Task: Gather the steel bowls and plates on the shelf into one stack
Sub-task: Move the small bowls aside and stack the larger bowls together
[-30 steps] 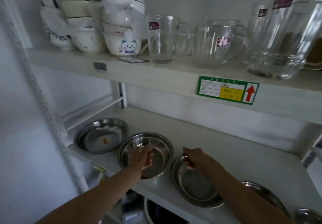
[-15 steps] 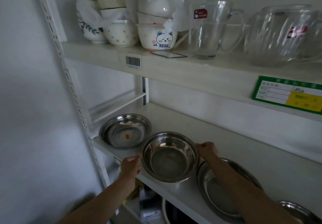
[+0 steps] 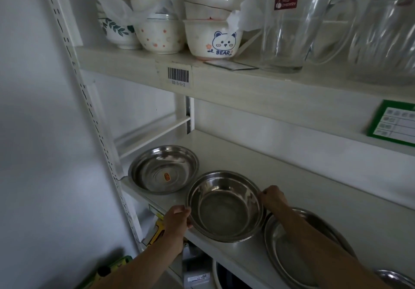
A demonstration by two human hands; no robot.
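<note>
A deep steel bowl sits at the front of the lower shelf. My left hand grips its left rim and my right hand grips its right rim. To its left rests a wider steel bowl with a small orange sticker inside. On the right lies a flat steel plate, partly hidden under my right forearm. Another steel piece peeks in at the bottom right corner.
The upper shelf carries stacked ceramic bowls, a glass mug and a ribbed glass jug. A slotted white upright stands at the left. Boxes and a dark round item sit below the lower shelf.
My left hand left the bowl's inside for its left rim. My right hand left the plate for the bowl's right rim. The view shifted left and closer.
</note>
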